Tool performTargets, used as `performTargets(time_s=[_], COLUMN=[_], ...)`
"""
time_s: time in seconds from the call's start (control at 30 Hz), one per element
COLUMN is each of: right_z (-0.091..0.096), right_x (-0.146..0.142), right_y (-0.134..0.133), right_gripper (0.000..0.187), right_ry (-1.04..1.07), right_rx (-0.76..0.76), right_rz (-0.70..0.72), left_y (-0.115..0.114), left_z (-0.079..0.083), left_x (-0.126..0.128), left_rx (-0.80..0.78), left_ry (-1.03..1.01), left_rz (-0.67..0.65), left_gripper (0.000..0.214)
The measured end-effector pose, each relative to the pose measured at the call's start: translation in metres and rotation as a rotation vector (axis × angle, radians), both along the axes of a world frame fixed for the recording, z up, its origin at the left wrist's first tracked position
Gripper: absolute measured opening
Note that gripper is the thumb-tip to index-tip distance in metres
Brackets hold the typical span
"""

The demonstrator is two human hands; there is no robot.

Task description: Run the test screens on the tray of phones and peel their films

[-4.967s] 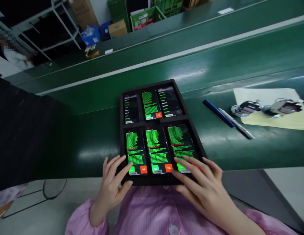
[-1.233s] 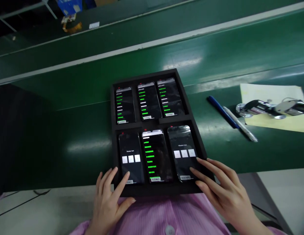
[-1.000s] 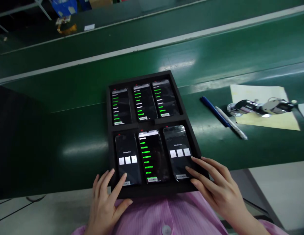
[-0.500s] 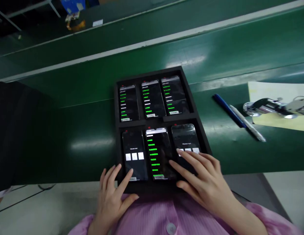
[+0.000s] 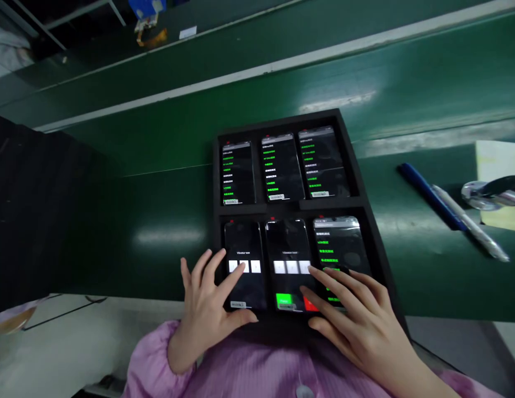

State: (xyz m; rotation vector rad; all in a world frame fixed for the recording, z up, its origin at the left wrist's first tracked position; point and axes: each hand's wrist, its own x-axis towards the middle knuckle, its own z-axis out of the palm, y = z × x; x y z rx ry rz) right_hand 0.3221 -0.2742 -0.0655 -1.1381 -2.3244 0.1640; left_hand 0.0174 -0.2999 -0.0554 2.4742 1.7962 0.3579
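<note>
Several lit smartphones lie in two rows in a black foam tray [image 5: 282, 209]. My left hand [image 5: 211, 298] is open with fingers spread, its index fingertip over the white boxes of the front-left phone [image 5: 244, 290], which reads "Vibrator test". My right hand [image 5: 360, 309] is open too. Its fingers reach over the front-middle phone [image 5: 288, 237], near a white box and a red button; a green button shows beside them. Partly under that hand, the front-right phone [image 5: 338, 235] displays a list in green text. The back row holds a left phone [image 5: 238, 171], a middle phone [image 5: 282, 166] and a right phone [image 5: 323, 160], all showing lists.
On the green table [image 5: 166, 210], right of the tray, lie a blue pen [image 5: 431, 196] and a whitish pen [image 5: 471, 224]. Beyond them are a shiny metal object [image 5: 489, 193] and yellowish paper [image 5: 500, 218]. Something black [image 5: 29, 215] stands at the left.
The front-middle phone has switched from a list to "Vibrator test" with green and red buttons. The front-right phone has switched from that test to a list. My left index finger has moved up its screen.
</note>
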Motion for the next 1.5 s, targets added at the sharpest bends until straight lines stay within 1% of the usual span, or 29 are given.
performTargets(time_s=[0.07, 0.13, 0.17, 0.27, 0.33, 0.4, 0.43, 0.5, 0.53, 0.6, 0.73, 0.8, 0.87, 1.0, 1.13, 1.33, 1.5], right_z=[0.000, -0.001, -0.001, -0.002, -0.003, -0.004, -0.005, -0.005, -0.006, -0.007, -0.012, -0.015, -0.017, -0.017, -0.015, -0.008, -0.003], right_x=[0.000, 0.002, 0.003, 0.008, 0.010, 0.011, 0.012, 0.012, 0.012, 0.013, 0.014, 0.015, 0.016, 0.017, 0.016, 0.012, 0.012], right_y=[0.001, 0.003, 0.003, 0.006, 0.007, 0.009, 0.010, 0.012, 0.013, 0.014, 0.017, 0.017, 0.018, 0.017, 0.017, 0.017, 0.016], right_gripper=[0.031, 0.031, 0.031, 0.030, 0.030, 0.030, 0.030, 0.030, 0.030, 0.029, 0.029, 0.029, 0.029, 0.029, 0.028, 0.029, 0.025], right_ry=[-0.006, -0.015, -0.023, -0.048, -0.059, -0.081, -0.095, -0.111, -0.109, -0.099, -0.075, -0.068, -0.068, -0.072, -0.079, -0.089, -0.102], right_rx=[-0.013, -0.014, -0.007, 0.009, 0.027, 0.059, 0.075, 0.104, 0.115, 0.124, 0.119, 0.122, 0.124, 0.131, 0.114, 0.117, 0.063], right_rz=[0.001, 0.020, 0.035, 0.073, 0.088, 0.104, 0.114, 0.128, 0.134, 0.146, 0.164, 0.174, 0.173, 0.161, 0.157, 0.122, 0.115], left_y=[0.030, 0.070, 0.092, 0.160, 0.199, 0.229, 0.240, 0.253, 0.255, 0.250, 0.217, 0.201, 0.192, 0.187, 0.183, 0.179, 0.176], left_z=[0.007, 0.012, 0.013, 0.009, 0.004, 0.001, 0.000, 0.000, 0.002, 0.007, 0.015, 0.014, 0.011, 0.005, 0.005, 0.002, 0.002], left_x=[-0.007, -0.018, -0.023, -0.032, -0.033, -0.031, -0.031, -0.033, -0.035, -0.042, -0.051, -0.050, -0.045, -0.037, -0.038, -0.035, -0.030], left_rx=[0.034, 0.040, 0.001, -0.103, -0.102, -0.078, -0.067, -0.054, -0.050, -0.038, -0.030, -0.040, -0.042, 0.013, 0.074, 0.023, -0.044], left_ry=[-0.057, -0.107, -0.119, -0.122, -0.140, -0.158, -0.163, -0.169, -0.172, -0.179, -0.177, -0.158, -0.133, -0.092, -0.143, -0.137, -0.131], left_rz=[0.015, 0.023, 0.010, 0.021, 0.056, 0.075, 0.074, 0.060, 0.048, 0.017, -0.034, -0.042, -0.029, -0.003, -0.005, -0.028, -0.028], left_gripper=[0.077, 0.071, 0.065, 0.060, 0.058, 0.057, 0.057, 0.058, 0.059, 0.061, 0.059, 0.056, 0.053, 0.057, 0.066, 0.066, 0.068])
